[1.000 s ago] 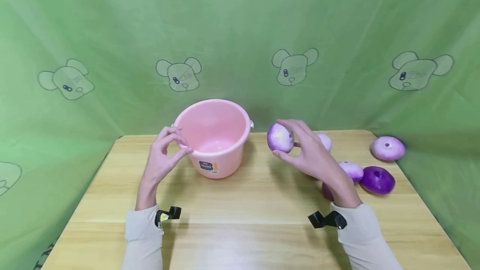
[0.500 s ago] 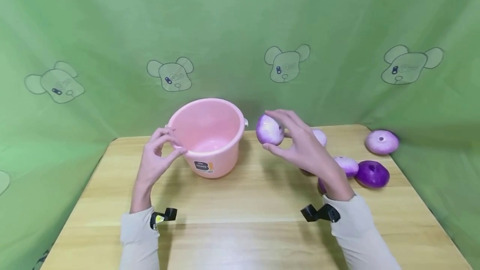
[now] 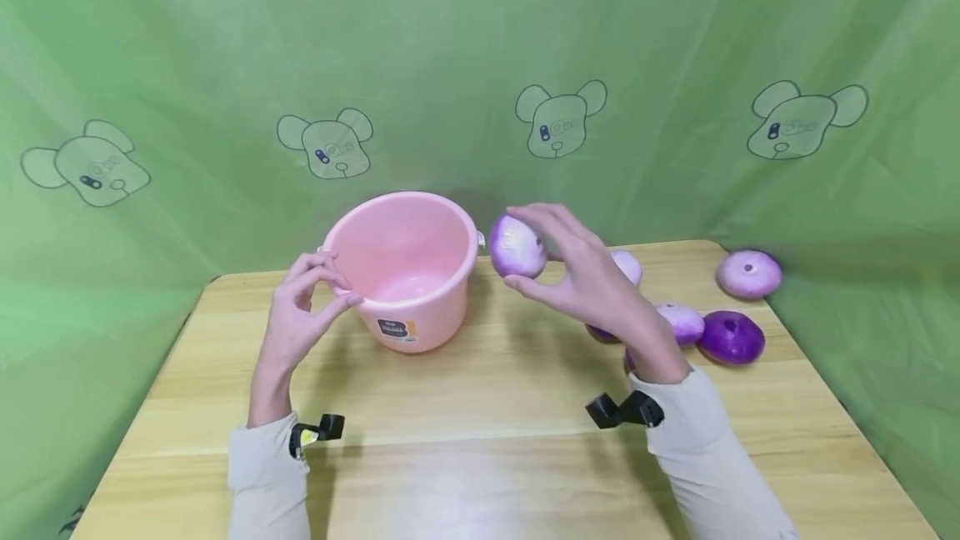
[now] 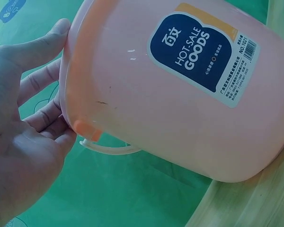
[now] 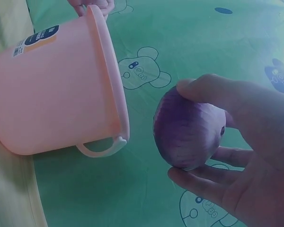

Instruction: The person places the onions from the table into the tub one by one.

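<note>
A pink plastic bucket [image 3: 431, 319] stands upright at the back of the table, its inside bare as far as it shows. My left hand [image 3: 294, 317] pinches the bucket's near-left rim, thumb outside and fingers curled over the edge; the left wrist view shows the labelled wall [image 4: 128, 71] close by. Just right of the bucket, at about rim height, my right hand [image 3: 588, 277] grips a purple-and-white onion [image 3: 517, 248] between thumb and fingers. In the right wrist view the onion [image 5: 187, 130] is apart from the bucket [image 5: 57, 94], whose white handle [image 5: 97, 152] hangs at its side.
On the right of the wooden table [image 3: 450, 473] lie several more onions: a pale one [image 3: 748, 275] at the far right, a dark purple one [image 3: 732, 338], and a pale one [image 3: 681, 323] beside it. Others are partly behind my right arm. Green cloth [image 3: 450, 40] surrounds the table.
My right hand has carried the onion left and up toward the bucket. The left hand keeps its hold on the rim. The whole head view has shifted slightly.
</note>
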Action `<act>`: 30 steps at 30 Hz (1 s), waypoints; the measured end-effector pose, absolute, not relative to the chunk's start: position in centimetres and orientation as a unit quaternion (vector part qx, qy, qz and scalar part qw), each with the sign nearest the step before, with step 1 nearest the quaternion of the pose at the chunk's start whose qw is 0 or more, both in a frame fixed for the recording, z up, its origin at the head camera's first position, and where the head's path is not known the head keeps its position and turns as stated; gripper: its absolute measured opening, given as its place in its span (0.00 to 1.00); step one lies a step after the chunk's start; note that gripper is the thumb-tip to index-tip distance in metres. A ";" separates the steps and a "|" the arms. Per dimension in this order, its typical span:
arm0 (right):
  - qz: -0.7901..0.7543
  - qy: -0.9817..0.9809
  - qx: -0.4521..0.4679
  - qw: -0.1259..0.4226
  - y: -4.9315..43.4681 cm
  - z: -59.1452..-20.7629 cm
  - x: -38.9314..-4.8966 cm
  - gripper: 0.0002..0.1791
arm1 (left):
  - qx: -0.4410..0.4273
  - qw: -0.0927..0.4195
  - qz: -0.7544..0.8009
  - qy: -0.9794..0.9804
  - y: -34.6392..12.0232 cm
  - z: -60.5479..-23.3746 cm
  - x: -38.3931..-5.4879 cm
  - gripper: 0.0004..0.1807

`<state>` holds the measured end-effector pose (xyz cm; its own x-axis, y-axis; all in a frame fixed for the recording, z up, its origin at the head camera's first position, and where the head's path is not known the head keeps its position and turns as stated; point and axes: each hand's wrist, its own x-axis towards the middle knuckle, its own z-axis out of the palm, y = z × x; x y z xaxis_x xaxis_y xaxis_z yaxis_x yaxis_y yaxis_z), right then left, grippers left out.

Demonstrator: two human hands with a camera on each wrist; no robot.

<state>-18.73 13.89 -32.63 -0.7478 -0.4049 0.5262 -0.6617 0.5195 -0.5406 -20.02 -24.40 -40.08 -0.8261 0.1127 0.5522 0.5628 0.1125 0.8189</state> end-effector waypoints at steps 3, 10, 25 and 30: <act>0.389 -0.851 0.314 0.162 13.5 -32.4 -18.8 0.43 | -0.234 0.181 -0.626 -0.721 -24.4 -40.0 -20.1 0.10; 0.405 -0.846 0.315 0.144 12.7 -32.0 -18.9 0.44 | -0.235 0.180 -0.626 -0.721 -24.4 -39.9 -20.1 0.10; 0.360 -0.856 0.325 0.177 11.0 -31.5 -19.2 0.43 | -0.226 0.176 -0.624 -0.727 -24.3 -39.8 -20.0 0.09; 0.348 -0.858 0.330 0.184 10.5 -31.8 -19.5 0.43 | -0.222 0.173 -0.623 -0.730 -24.4 -39.9 -19.9 0.09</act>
<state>-19.49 10.52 -31.82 -0.7139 -0.4385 0.5460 -0.6950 0.5395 -0.4754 -19.88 -24.39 -39.90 -0.8417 0.1090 0.5289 0.5394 0.1255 0.8326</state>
